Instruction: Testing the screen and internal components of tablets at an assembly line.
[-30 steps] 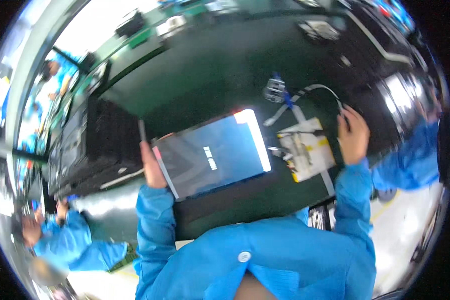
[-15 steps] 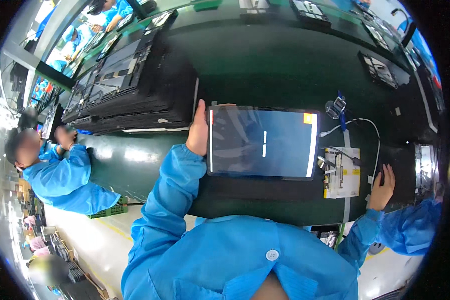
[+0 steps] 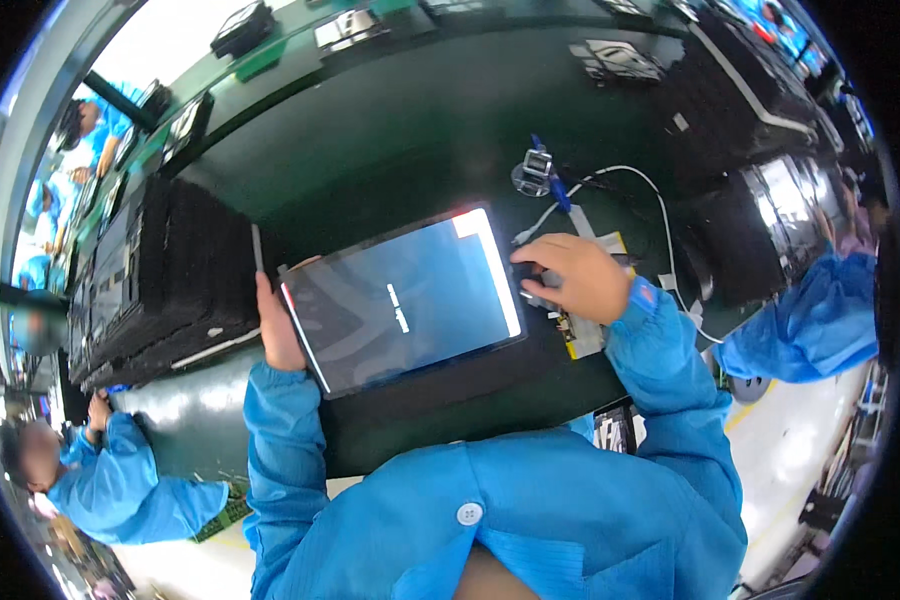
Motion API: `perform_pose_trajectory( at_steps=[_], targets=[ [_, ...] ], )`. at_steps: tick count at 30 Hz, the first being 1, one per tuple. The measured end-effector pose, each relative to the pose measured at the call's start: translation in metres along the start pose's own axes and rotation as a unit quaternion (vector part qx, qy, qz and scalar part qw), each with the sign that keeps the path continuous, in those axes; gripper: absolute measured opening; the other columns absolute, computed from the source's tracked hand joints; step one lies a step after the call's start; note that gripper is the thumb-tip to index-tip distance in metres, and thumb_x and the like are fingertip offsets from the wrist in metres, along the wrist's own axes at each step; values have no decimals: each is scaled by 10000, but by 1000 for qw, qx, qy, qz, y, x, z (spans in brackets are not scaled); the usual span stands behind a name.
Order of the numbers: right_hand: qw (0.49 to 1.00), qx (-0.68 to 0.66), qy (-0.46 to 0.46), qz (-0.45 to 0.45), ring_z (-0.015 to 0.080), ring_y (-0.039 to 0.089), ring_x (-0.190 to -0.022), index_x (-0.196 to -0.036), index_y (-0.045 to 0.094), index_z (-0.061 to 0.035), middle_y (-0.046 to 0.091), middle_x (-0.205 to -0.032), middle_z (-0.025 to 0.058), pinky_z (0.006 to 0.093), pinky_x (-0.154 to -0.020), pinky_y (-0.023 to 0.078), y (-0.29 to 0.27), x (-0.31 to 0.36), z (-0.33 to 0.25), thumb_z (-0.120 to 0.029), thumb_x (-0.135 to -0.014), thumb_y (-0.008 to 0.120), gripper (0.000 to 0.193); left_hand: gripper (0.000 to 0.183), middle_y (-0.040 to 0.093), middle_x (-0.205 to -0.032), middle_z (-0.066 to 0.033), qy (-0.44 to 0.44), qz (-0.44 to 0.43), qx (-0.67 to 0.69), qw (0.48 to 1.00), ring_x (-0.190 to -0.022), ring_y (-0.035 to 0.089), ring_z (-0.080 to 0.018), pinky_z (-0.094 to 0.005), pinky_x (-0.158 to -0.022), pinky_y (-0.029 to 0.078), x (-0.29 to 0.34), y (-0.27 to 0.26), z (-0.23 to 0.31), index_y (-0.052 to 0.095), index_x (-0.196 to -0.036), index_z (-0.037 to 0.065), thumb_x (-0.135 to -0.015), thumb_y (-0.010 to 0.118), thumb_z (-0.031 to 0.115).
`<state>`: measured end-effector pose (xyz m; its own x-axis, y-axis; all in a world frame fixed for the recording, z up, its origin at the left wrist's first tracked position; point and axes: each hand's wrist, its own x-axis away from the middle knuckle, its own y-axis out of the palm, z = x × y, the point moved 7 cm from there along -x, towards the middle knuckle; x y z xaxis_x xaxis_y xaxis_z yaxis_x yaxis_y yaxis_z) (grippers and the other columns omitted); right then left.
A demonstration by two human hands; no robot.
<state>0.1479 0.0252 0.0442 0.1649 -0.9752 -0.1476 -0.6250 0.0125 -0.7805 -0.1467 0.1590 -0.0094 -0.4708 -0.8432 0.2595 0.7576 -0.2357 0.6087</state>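
Note:
My left hand (image 3: 281,325) grips the left edge of a tablet screen (image 3: 420,290), thumb along the side and the other fingers mostly behind it. The screen is lit blue-grey with white strips at both ends, and it sits slightly turned above a dark mat. Beside its right edge, my right hand (image 3: 580,280) has its fingers curled together around a small dark piece with a metallic bit, too hidden to name. Under that hand lies a circuit board (image 3: 582,345) on a white and yellow backing, partly covered by my fingers and sleeve.
A tall stack of black trays (image 3: 185,265) with tablet parts stands at left. Behind the board are a small clear fixture (image 3: 535,170) with a blue clip and a looping white cable (image 3: 662,215). More dark trays (image 3: 735,90) stand at right. Co-workers in blue sit on both sides.
My right hand has come from the table at far right to the screen's right edge, its fingers now curled. My view has turned, so the screen appears tilted. The left hand keeps its hold.

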Motion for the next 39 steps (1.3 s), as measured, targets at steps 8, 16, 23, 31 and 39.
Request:
perform_pose_trajectory(
  at_steps=[8,16,23,31,39],
  targets=[
    [998,-55,42,-5,279,595,-678,-949,525,-113,593,-810,106,379,-580,467,23,2,17,-232,-762,644,251,631,607,-1040,-115,11,28,-30,999,-926,560,-239,-335,-857,427,-4,1,3,544,-1103,-20,-919,301,531],
    [955,-230,153,111,204,583,-764,-949,529,-58,591,-850,106,333,-631,464,-4,7,35,-186,-732,720,316,618,611,-986,-94,17,42,-34,998,-912,556,-232,-333,-854,426,0,0,2,544,-1106,-14,-920,310,528],
    [982,-169,31,79,243,624,-798,-878,680,-52,658,-856,131,314,-696,482,-1,7,27,-166,-784,651,151,611,605,-1020,-108,11,43,-36,998,-931,551,-249,-341,-877,415,0,4,1,545,-1090,-9,-917,319,531],
    [965,-247,87,26,204,633,-697,-859,670,-8,660,-781,137,303,-639,482,10,5,30,-167,-781,648,179,609,592,-1053,-109,20,18,-51,998,-954,541,-252,-353,-878,411,-2,-4,3,536,-1093,-3,-911,327,539],
    [950,-288,111,-40,118,587,-658,-878,657,26,641,-715,91,259,-613,455,11,-1,32,-155,-804,642,196,609,593,-1054,-110,22,25,-40,999,-947,544,-250,-350,-871,416,-2,-5,2,536,-1099,1,-911,325,541]
  ],
)
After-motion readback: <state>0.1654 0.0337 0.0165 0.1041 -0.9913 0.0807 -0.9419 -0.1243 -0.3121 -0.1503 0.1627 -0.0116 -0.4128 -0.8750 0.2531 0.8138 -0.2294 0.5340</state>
